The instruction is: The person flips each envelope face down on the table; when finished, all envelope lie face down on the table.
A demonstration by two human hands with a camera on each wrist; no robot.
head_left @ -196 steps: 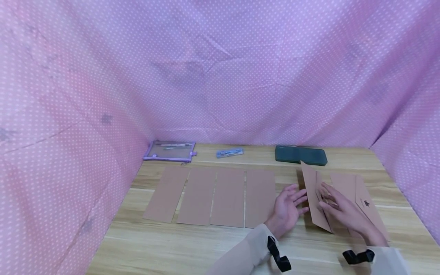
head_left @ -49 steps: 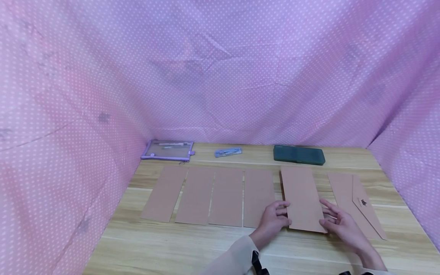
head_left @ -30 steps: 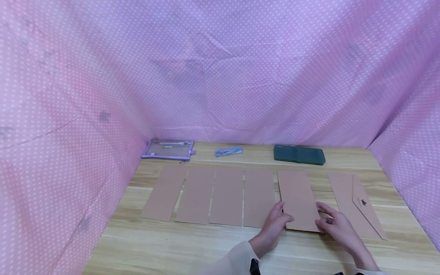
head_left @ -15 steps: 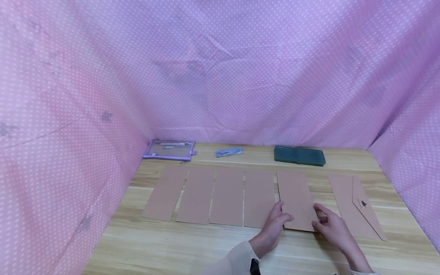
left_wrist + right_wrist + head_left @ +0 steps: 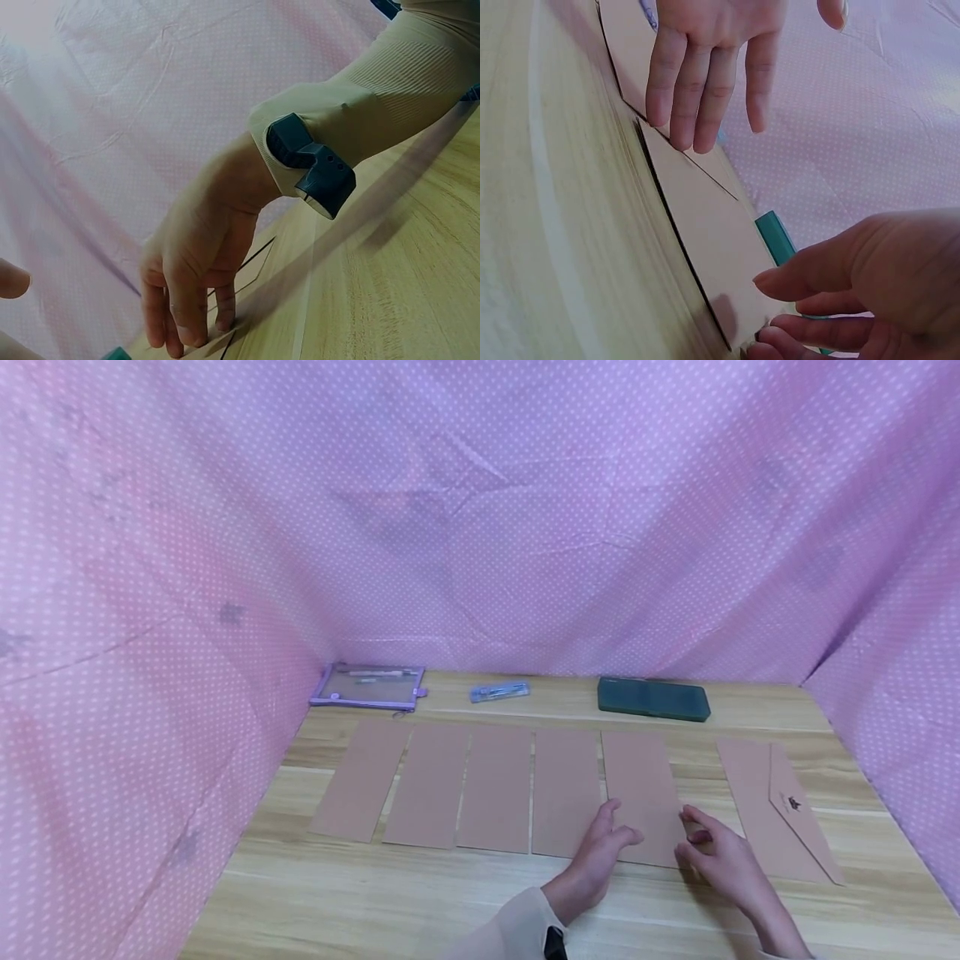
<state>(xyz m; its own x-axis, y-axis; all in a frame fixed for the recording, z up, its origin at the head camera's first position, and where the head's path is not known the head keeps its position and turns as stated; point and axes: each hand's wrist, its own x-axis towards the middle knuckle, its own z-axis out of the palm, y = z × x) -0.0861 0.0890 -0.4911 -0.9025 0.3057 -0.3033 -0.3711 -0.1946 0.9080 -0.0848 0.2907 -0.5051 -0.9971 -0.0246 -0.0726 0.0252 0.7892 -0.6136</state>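
Observation:
A brown kraft envelope [image 5: 641, 777], plain side up, lies flat at the right end of a row of similar envelopes [image 5: 495, 789]. My left hand [image 5: 592, 860] has its fingertips down along that envelope's left edge, fingers fairly straight and thumb spread over its corner. In the left wrist view, the left hand [image 5: 206, 247] points down to the table. My right hand [image 5: 723, 864] touches the right edge with loosely bent fingers. In the right wrist view, the thumb of the right hand [image 5: 885, 285] is over the envelope [image 5: 705, 232], not visibly pinching it.
Another envelope [image 5: 757, 810] lies to the right, flap side up with a dark printed emblem. Along the back of the wooden table [image 5: 337, 902] are a purple-edged mesh zip pouch [image 5: 375, 689], a small clear-blue case [image 5: 500, 692] and a dark green case [image 5: 652, 698]. Pink dotted cloth [image 5: 480, 527] hangs behind.
The envelope between my hands was lifted and turned plain side up, then set flat and slid left beside the row. My right hand moved left along with it; the left hand stayed nearly still lately.

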